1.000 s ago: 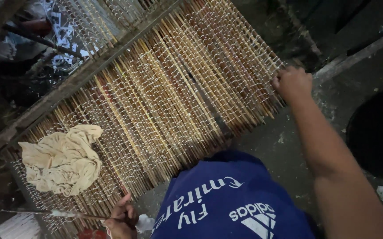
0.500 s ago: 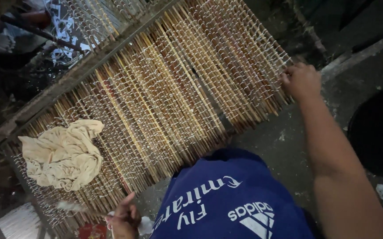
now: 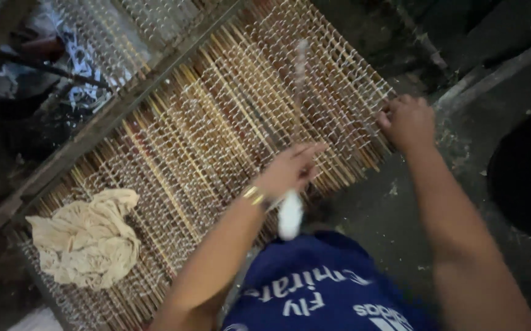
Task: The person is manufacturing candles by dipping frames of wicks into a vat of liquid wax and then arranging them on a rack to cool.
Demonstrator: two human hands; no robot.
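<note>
Left hand risen, gripping upright brush, right hand on mat

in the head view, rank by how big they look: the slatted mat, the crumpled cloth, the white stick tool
1. slatted mat, by far the largest
2. crumpled cloth
3. white stick tool in the left hand; it is blurred and nearer the camera, so its size is unsure
</note>
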